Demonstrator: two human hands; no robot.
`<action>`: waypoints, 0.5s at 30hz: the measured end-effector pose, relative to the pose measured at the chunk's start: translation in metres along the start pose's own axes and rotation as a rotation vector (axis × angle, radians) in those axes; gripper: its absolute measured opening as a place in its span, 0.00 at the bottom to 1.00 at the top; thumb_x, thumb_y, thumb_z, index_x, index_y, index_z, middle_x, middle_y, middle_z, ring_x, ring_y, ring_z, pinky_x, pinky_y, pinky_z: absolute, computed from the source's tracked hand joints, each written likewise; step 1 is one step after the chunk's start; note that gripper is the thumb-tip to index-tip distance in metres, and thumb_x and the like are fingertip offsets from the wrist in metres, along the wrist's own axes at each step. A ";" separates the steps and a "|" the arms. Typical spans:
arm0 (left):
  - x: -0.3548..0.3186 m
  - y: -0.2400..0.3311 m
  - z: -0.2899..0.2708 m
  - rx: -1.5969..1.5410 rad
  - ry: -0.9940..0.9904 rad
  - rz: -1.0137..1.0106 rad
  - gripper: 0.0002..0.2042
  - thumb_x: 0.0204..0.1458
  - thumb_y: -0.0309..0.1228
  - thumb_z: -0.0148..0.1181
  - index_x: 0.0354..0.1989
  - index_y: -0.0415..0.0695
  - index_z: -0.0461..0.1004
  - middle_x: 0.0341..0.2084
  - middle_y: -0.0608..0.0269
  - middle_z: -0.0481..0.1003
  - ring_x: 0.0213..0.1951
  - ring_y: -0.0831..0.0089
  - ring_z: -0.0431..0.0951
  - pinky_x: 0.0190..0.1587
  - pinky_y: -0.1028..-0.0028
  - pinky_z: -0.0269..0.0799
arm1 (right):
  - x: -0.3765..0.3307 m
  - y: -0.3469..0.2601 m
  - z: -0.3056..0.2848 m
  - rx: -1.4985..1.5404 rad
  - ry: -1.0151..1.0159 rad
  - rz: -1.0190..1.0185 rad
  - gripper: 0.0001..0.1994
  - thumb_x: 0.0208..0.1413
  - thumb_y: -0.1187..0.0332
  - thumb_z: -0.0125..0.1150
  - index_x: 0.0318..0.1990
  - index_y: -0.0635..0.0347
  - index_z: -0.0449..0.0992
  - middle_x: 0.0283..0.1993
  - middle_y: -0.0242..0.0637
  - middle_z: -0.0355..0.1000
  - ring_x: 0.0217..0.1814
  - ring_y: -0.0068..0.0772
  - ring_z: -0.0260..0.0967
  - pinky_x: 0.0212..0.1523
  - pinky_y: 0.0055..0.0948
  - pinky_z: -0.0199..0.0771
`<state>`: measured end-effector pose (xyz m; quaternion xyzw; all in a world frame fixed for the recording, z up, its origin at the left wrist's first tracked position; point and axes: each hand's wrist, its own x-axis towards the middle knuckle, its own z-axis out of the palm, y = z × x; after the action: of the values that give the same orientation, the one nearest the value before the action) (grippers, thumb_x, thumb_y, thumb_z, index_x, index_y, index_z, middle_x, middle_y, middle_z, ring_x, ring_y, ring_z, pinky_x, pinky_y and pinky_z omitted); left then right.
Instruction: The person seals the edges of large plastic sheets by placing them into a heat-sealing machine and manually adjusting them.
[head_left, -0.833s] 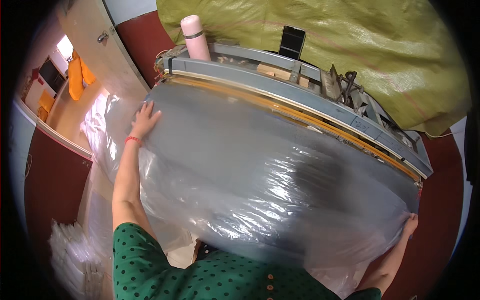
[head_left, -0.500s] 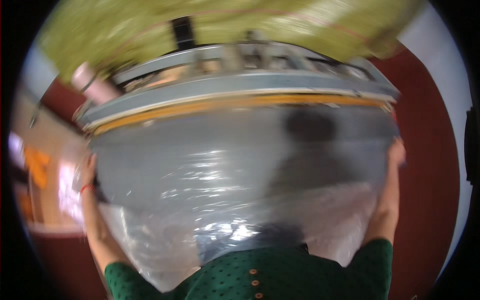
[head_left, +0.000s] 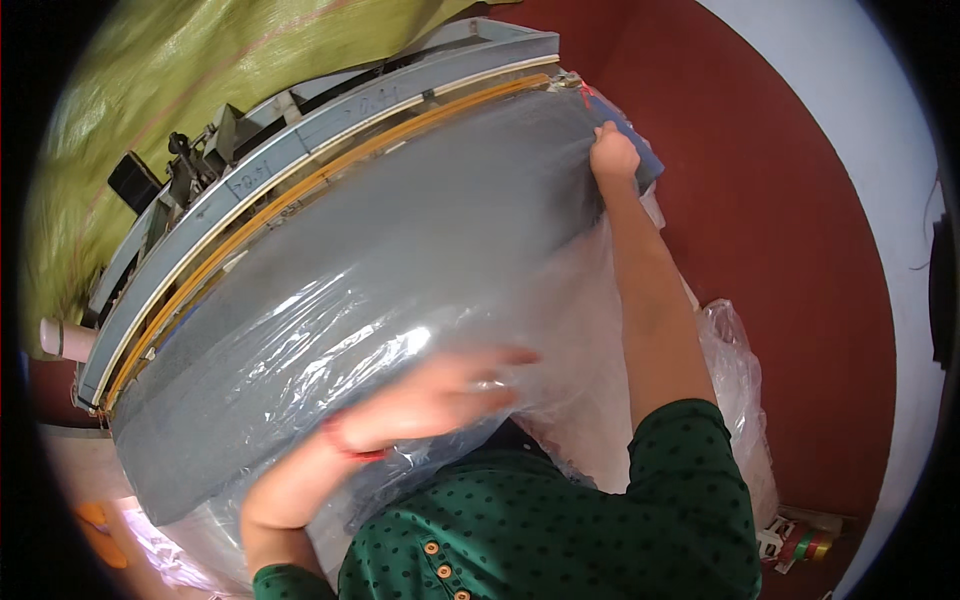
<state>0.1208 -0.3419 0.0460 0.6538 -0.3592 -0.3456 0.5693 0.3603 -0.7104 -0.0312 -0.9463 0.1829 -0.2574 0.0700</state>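
A wide grey fabric (head_left: 420,220) is stretched from a long frame toward my body, with a clear plastic sheet (head_left: 300,320) over its near part. At the fabric's far right corner, my right hand (head_left: 614,157) is closed on the fabric's edge, next to a blue piece (head_left: 635,140). My left hand (head_left: 440,395), blurred by motion and wearing a red wrist band, hovers over the plastic near my body. Its fingers are apart and nothing shows in them; whether it touches the plastic I cannot tell.
Along the far side runs a grey metal beam (head_left: 330,130) with an orange strip (head_left: 330,175). A pink cylinder (head_left: 66,340) lies at its left end. Green-yellow sheeting (head_left: 200,70) hangs behind. Crumpled clear plastic (head_left: 735,370) and coloured spools (head_left: 800,543) lie at the right on red floor.
My view has turned toward the right end of the frame. My left hand has left the fabric's left edge and moved in over the plastic; my right hand stays at the right edge.
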 end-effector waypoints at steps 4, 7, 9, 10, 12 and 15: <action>0.094 -0.060 0.078 0.523 0.301 0.026 0.32 0.53 0.36 0.56 0.65 0.41 0.50 0.60 0.49 0.59 0.54 0.61 0.67 0.56 0.67 0.63 | -0.001 0.001 0.001 0.051 0.006 0.011 0.14 0.59 0.59 0.45 0.36 0.61 0.70 0.32 0.53 0.73 0.39 0.56 0.72 0.39 0.51 0.68; 0.105 -0.087 0.089 0.243 0.299 -0.244 0.26 0.51 0.36 0.59 0.56 0.38 0.62 0.50 0.50 0.67 0.42 0.63 0.72 0.45 0.67 0.68 | -0.002 0.001 -0.002 0.036 -0.003 0.026 0.12 0.58 0.60 0.47 0.37 0.59 0.72 0.33 0.48 0.75 0.39 0.53 0.73 0.40 0.48 0.70; 0.091 -0.082 0.080 0.100 -0.033 -0.309 0.19 0.50 0.35 0.60 0.47 0.36 0.68 0.41 0.53 0.71 0.35 0.65 0.71 0.38 0.67 0.68 | 0.000 0.002 -0.005 0.022 -0.012 0.037 0.12 0.57 0.60 0.48 0.36 0.58 0.73 0.34 0.46 0.75 0.39 0.51 0.73 0.41 0.46 0.71; 0.079 -0.072 0.071 0.068 -0.233 -0.387 0.15 0.50 0.34 0.60 0.41 0.35 0.72 0.36 0.55 0.72 0.31 0.66 0.71 0.34 0.67 0.68 | 0.001 0.003 -0.006 0.026 -0.018 0.039 0.13 0.57 0.59 0.48 0.36 0.58 0.74 0.35 0.47 0.75 0.40 0.51 0.73 0.41 0.46 0.70; 0.044 -0.043 0.059 -0.058 -0.137 -0.141 0.11 0.49 0.31 0.61 0.33 0.35 0.71 0.29 0.59 0.70 0.31 0.68 0.69 0.34 0.68 0.65 | 0.003 0.005 -0.008 0.063 -0.049 0.050 0.14 0.56 0.57 0.49 0.35 0.57 0.74 0.36 0.47 0.75 0.42 0.52 0.72 0.42 0.46 0.70; -0.011 -0.007 0.035 -0.168 -0.059 0.303 0.09 0.49 0.29 0.62 0.36 0.38 0.74 0.35 0.60 0.73 0.45 0.65 0.70 0.45 0.69 0.65 | 0.009 0.013 -0.012 0.127 -0.108 0.086 0.16 0.55 0.52 0.51 0.35 0.55 0.75 0.39 0.48 0.73 0.46 0.53 0.69 0.44 0.47 0.68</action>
<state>0.0862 -0.3493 0.0351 0.5319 -0.4400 -0.3036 0.6568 0.3576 -0.7263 -0.0197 -0.9436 0.2027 -0.2139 0.1509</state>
